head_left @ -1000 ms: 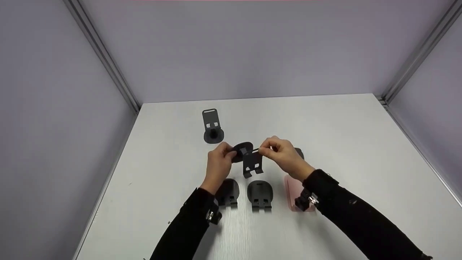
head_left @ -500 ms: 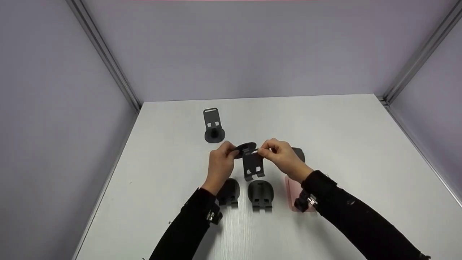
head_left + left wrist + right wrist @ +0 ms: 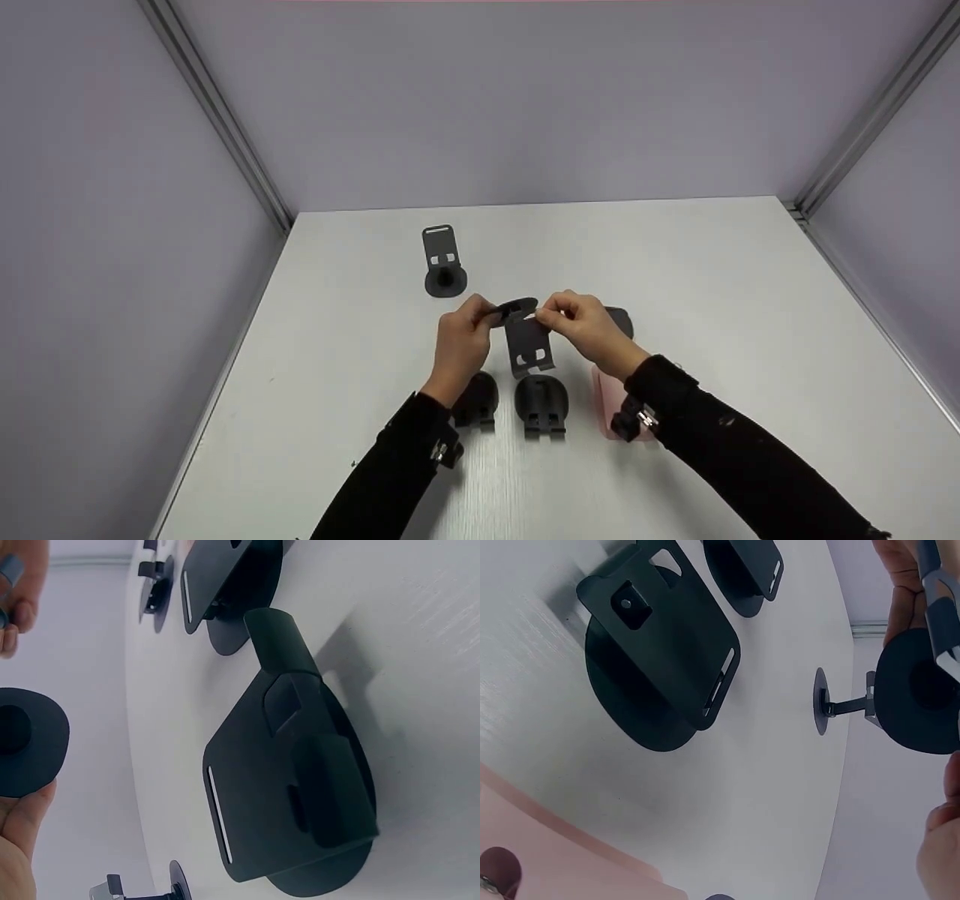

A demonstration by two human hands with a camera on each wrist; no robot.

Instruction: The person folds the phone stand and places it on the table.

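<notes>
My left hand [image 3: 480, 316] pinches a black round disc base [image 3: 517, 307] by its edge, above the middle of the white table [image 3: 720, 300]. My right hand [image 3: 547, 316] pinches the top of a flat dark slotted plate [image 3: 529, 345], which hangs down from the disc. Plate and disc meet between the two hands. In the left wrist view the disc [image 3: 27, 742] sits at the left edge against my thumb. The right wrist view shows the disc [image 3: 918, 691] with the plate's edge [image 3: 939, 598] across it.
Two folded black stands [image 3: 476, 399] [image 3: 541, 402] lie on the table just below the hands. An upright assembled stand [image 3: 444, 262] is at the back left. A pink flat piece [image 3: 606, 390] lies under my right wrist, and a dark part [image 3: 622, 318] sits behind that hand.
The disc has tipped flatter and shifted slightly right. The plate has swung with its lower end a little to the right. Both hands keep their grip.
</notes>
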